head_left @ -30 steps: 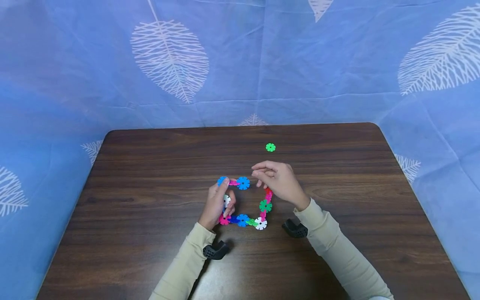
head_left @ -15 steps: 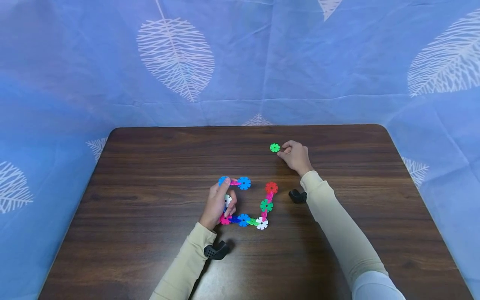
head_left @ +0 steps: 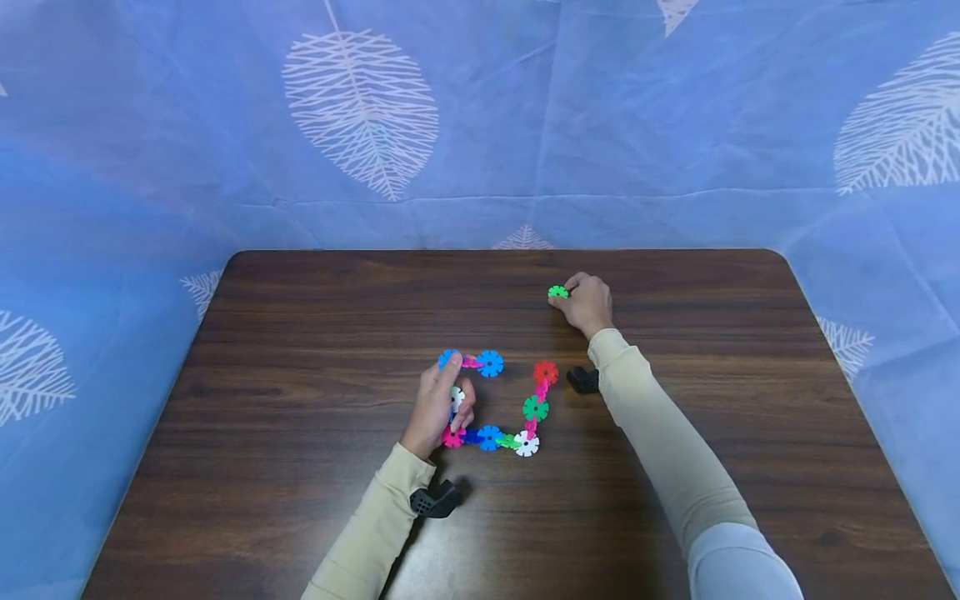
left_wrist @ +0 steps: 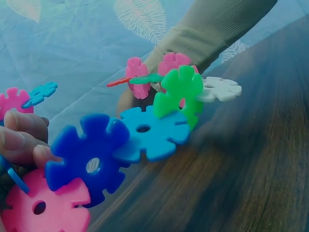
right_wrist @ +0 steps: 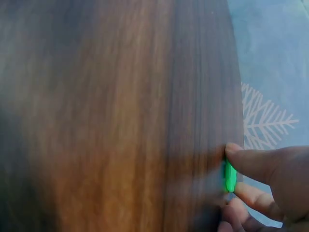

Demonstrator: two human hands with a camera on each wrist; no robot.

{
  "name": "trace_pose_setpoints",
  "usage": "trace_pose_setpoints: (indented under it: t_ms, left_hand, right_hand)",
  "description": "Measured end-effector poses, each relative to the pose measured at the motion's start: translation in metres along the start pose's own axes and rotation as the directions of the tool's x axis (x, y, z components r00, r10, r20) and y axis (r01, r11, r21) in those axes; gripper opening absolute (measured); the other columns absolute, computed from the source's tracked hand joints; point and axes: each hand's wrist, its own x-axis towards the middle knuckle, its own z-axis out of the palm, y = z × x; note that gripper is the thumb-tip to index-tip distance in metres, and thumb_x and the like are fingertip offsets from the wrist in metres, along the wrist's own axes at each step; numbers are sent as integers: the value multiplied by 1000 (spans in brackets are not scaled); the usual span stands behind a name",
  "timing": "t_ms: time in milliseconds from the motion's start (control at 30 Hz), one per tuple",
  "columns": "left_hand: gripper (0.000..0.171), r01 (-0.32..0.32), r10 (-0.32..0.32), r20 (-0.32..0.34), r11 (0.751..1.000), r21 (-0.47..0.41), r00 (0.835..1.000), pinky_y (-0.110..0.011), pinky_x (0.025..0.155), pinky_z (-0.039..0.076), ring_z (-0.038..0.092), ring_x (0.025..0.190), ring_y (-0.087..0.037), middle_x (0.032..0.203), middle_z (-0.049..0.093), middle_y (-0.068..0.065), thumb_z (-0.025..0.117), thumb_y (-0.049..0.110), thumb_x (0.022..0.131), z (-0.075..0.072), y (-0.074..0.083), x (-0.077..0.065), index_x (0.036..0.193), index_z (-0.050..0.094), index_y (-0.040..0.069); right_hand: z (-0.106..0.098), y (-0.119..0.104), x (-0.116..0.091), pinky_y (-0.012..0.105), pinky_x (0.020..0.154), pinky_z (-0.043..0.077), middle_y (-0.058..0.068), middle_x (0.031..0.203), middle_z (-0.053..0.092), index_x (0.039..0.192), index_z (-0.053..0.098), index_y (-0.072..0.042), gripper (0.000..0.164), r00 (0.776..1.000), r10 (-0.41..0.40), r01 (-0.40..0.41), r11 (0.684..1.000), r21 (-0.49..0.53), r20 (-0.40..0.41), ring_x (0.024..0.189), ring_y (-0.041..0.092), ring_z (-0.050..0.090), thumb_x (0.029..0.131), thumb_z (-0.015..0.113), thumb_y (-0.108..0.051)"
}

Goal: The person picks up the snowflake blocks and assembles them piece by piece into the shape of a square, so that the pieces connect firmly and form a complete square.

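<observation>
My left hand (head_left: 440, 406) grips the left side of a chain of interlocking snowflake discs, bent into a ring with a gap at its upper right. A blue disc (head_left: 491, 363) ends the chain on one side of that gap, a red disc (head_left: 546, 372) on the other. Close up in the left wrist view are a pink disc (left_wrist: 67, 208), a dark blue disc (left_wrist: 72, 159) and a bright green disc (left_wrist: 170, 96). Near the table's far edge my right hand (head_left: 588, 303) pinches a loose green snowflake disc (head_left: 557, 292) between thumb and finger, seen edge-on in the right wrist view.
The dark wood table (head_left: 315, 317) has rounded far corners. Behind it hangs a blue cloth (head_left: 480, 108) with white leaf prints. Black wrist devices (head_left: 437, 500) stick out under both sleeves.
The right hand has gone from beside the red disc to the far green disc and now pinches it. The left hand keeps its grip on the chain. The head view has shifted slightly.
</observation>
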Motion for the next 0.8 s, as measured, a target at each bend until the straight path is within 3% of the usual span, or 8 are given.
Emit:
trace_pose_setpoints:
  t_ms: [233, 467, 567, 667, 800]
  left_hand:
    - [45, -1, 1, 5, 1000, -15, 1000, -21, 35, 36, 36, 31, -5, 47, 42, 4, 36, 43, 102, 4, 2, -1, 116, 48, 1]
    - [43, -12, 12, 11, 1000, -19, 1000, -20, 35, 35, 36, 31, -6, 47, 42, 4, 35, 42, 102, 6, 2, -1, 113, 50, 3]
    - [46, -18, 18, 6, 999, -27, 1000, -21, 34, 34, 36, 30, -6, 45, 42, 4, 36, 43, 102, 6, 2, 0, 91, 54, 2]
    - [57, -18, 18, 1, 1000, -26, 1000, -21, 33, 34, 36, 29, -6, 43, 42, 3, 36, 44, 101, 7, 1, 1, 65, 47, 1]
    - [65, -12, 12, -6, 1000, -14, 1000, -21, 33, 34, 35, 29, -8, 42, 41, 3, 37, 46, 101, 9, 3, 2, 56, 39, 0]
  right_hand:
    - [1, 4, -5, 46, 88, 49, 20, 106, 62, 108, 58, 0, 34, 998, 39, -33, 993, 115, -46, 99, 34, 56, 84, 72, -19]
    - [-4, 20, -8, 48, 96, 44, 21, 104, 62, 113, 54, 1, 30, 999, 21, -12, 978, 211, -40, 99, 34, 56, 88, 67, -11]
    - [-7, 27, -10, 48, 107, 32, 23, 101, 64, 112, 55, 3, 27, 999, -20, 29, 972, 231, -38, 96, 36, 59, 90, 63, -11]
    - [-11, 32, -13, 47, 113, 22, 24, 98, 67, 111, 55, 3, 24, 998, -56, 63, 965, 254, -35, 90, 36, 65, 92, 61, -11]
    - [-16, 36, -21, 47, 115, 16, 22, 97, 68, 112, 57, 2, 25, 997, -76, 80, 957, 279, -26, 82, 29, 68, 92, 61, -12]
